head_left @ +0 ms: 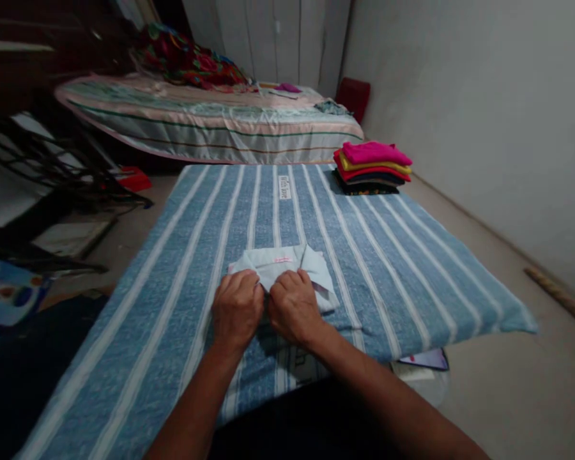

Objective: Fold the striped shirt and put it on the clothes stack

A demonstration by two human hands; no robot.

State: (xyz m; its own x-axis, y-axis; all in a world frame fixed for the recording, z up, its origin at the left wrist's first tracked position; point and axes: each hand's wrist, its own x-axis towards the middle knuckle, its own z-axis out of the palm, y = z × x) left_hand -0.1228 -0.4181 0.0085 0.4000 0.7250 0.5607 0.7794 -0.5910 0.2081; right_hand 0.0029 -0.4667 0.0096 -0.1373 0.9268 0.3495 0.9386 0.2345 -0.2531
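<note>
The towel (364, 255) is blue with white stripes, the folded cloth (287, 265) pale grey-white, and the stack of clothes (372, 167) pink, yellow, red and black.

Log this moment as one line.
left hand: on pale folded cloth garment | right hand: on garment | under: blue striped towel | far: stack of folded bright clothes

a plain pale wall (483, 96) runs along the right above a bare grey floor (508, 396). a low bed with a striped pastel cover (211, 121) stands at the back before white cupboard doors (278, 38); dim light.
</note>
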